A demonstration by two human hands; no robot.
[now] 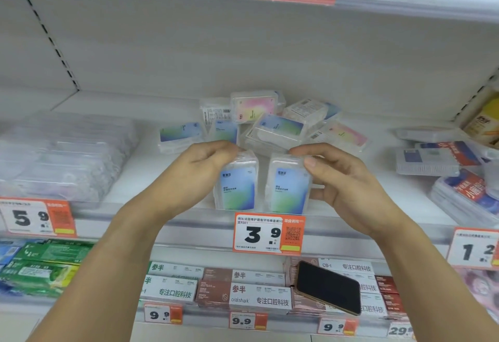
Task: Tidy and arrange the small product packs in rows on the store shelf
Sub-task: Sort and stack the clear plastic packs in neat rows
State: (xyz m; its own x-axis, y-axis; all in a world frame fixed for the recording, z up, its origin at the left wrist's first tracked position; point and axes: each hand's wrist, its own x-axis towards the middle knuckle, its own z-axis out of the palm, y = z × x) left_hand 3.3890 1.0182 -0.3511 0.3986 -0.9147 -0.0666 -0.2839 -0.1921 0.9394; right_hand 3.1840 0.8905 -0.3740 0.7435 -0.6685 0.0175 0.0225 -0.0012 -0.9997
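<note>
Both hands, left hand [201,169] and right hand [343,179], grip upright packs [237,185] on shelf [121,179].

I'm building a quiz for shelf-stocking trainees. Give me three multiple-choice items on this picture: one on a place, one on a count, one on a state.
1. Where does the phone lie?
A. On the boxes of the shelf below
B. Among the loose packs
C. In the left hand

2. How many packs stand upright at the front edge, above the 3.9 tag?
A. One
B. Two
C. Four

3. How do the packs behind lie?
A. In neat rows
B. In a jumbled heap
C. In one straight stack

Answers: 1 A, it rests on the toothpaste boxes. 2 B, the left hand holds the left pack, the right hand holds the right pack. 3 B, they tilt every way.
</note>
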